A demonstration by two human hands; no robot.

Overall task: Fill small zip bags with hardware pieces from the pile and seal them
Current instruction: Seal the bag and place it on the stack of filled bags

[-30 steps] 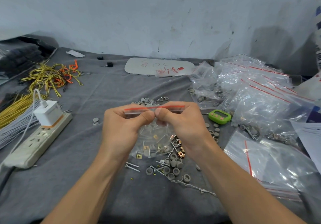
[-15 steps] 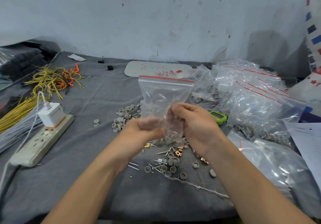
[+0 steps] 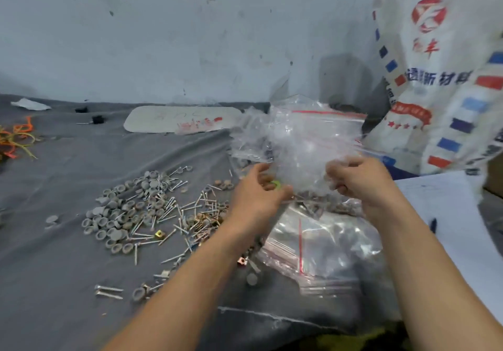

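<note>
A clear zip bag [image 3: 307,143] with a red strip along its top stands upright over the heap of filled bags at the right, hardware gathered in its bottom. My right hand [image 3: 359,179] pinches its lower right part with curled fingers. My left hand [image 3: 258,187] sits at the bag's lower left with relaxed, spread fingers; motion blur hides whether it touches. The pile of hardware [image 3: 152,214], made of grey caps, screws and brass square nuts, lies on the grey cloth to the left of my left forearm.
Flat empty zip bags [image 3: 313,247] lie under my right forearm. A white printed sack [image 3: 435,78] stands at the far right with white paper [image 3: 449,214] below it. A white board [image 3: 185,118] lies by the wall, yellow and orange wires [image 3: 16,138] at the left edge.
The view has swung right. Both hands carried the sealed bag from above the hardware pile over to the heap of bags at the right, and my left hand has loosened.
</note>
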